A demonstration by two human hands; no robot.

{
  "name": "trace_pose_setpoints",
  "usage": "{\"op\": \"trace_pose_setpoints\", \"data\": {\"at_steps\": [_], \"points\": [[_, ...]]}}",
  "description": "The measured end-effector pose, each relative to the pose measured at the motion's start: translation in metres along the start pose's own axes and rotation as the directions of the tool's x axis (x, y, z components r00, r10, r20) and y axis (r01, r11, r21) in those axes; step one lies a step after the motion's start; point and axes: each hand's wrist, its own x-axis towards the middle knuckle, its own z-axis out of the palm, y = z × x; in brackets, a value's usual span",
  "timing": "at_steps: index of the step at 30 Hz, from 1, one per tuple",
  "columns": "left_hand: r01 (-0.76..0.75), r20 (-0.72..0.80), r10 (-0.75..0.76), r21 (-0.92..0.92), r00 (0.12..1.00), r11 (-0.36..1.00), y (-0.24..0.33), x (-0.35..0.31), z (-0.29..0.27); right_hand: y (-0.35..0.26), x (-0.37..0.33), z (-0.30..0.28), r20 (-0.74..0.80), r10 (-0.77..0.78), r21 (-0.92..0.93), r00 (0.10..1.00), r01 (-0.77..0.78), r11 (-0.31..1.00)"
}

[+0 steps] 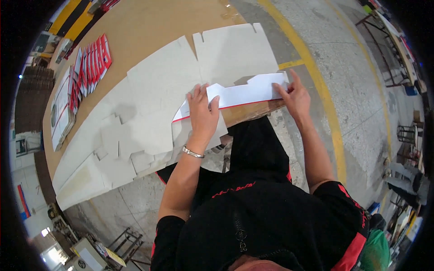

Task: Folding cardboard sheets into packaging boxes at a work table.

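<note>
— What is carrying the work, and where?

— A long brown desk (pixel 149 27) is standing on a grey concrete floor (pixel 352 90) crossed by a yellow painted line (pixel 316 77), in a workshop with metal frames along the far side.

— What is lying on it?

— Flat, matte white die-cut cardboard blanks (pixel 172 77) with notched flaps are overlapping along the desk's near edge. A fanned stack of red-and-white printed sheets (pixel 90 63) is sitting toward the far left edge.

— And the hands?

— The left hand (pixel 202 113) is pressing flat, fingers spread, on a folded white card piece with a red edge (pixel 239 95) at the desk's near edge. The right hand (pixel 296 97) is pinching that piece's right end, which is reaching past the desk's edge.
</note>
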Motion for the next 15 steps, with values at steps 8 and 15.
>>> {"op": "trace_pose_setpoints", "data": {"at_steps": [8,15], "points": [[-0.185,0.162,0.14,0.315,0.977,0.931,0.016,0.002,-0.003,-0.034,0.027,-0.02,0.064,-0.084,0.268,0.994,0.063,0.961],[-0.09,0.047,0.081,0.228,0.996,0.97,0.019,0.013,-0.012,-0.071,-0.01,-0.016,-0.358,-0.159,0.683,0.92,0.374,0.628]]}}
